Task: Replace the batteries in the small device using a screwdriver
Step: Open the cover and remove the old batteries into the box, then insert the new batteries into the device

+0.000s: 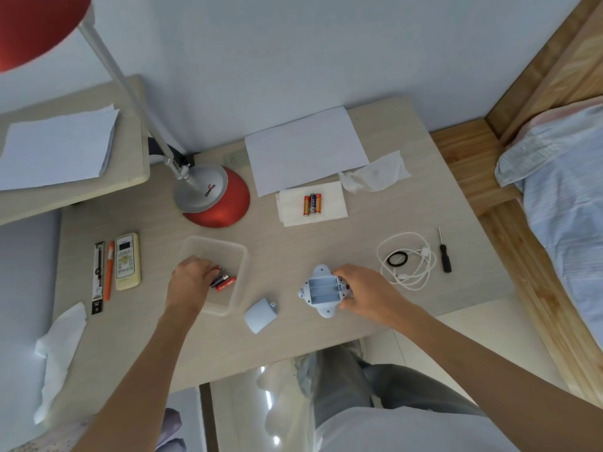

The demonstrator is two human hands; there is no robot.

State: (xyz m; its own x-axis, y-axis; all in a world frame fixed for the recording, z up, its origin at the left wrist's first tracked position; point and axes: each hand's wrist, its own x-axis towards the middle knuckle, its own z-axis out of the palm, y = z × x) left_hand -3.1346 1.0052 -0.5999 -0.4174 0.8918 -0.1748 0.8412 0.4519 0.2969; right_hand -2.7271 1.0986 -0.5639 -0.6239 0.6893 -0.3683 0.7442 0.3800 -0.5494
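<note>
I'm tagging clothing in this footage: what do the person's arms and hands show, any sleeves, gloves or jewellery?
Both forearms are bare as far as they show. The left hand and right hand wear no gloves; no watch, ring or bracelet is visible.

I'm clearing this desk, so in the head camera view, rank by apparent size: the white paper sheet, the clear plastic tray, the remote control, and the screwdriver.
1. White paper sheet
2. Clear plastic tray
3. Remote control
4. Screwdriver, much thinner than the remote though nearly as long.

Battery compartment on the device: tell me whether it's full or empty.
Empty: the compartment lies open, its three slots bare, its cover lying beside it.
</note>
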